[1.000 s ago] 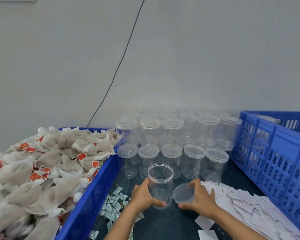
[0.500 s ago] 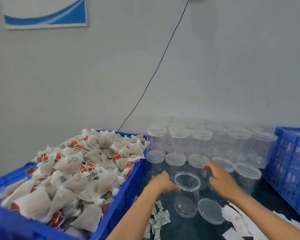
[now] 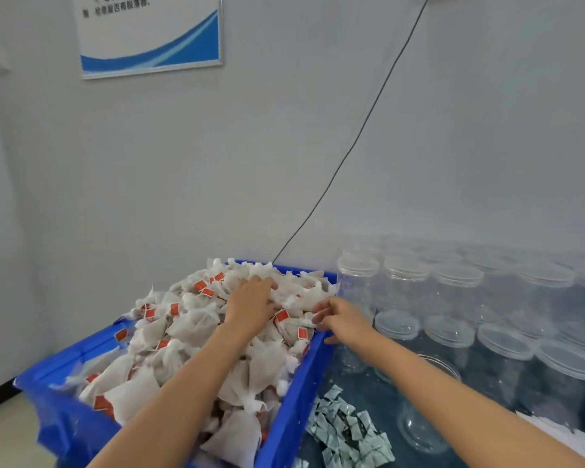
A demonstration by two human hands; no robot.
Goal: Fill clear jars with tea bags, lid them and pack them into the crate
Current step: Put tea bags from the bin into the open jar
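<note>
Vs 0.5 s ago: both hands gone from the open jar, now over at the blue bin w/ the tea bags. Left hand palm-down on top of the heap, fingers spread and bent into the bags; can't tell if anything is gripped yet. Right hand at the bin's right rim, fingers loosely extended toward the bags, holding nothing. Jar upright on the dark tabletop, partly behind the right forearm, lidless and holding no bags. Tea bags: off-white mesh pouches w/ red tags, piled above rim. Lidded clear jars in rows behind. Small green-white sachets just beside bin.
</note>
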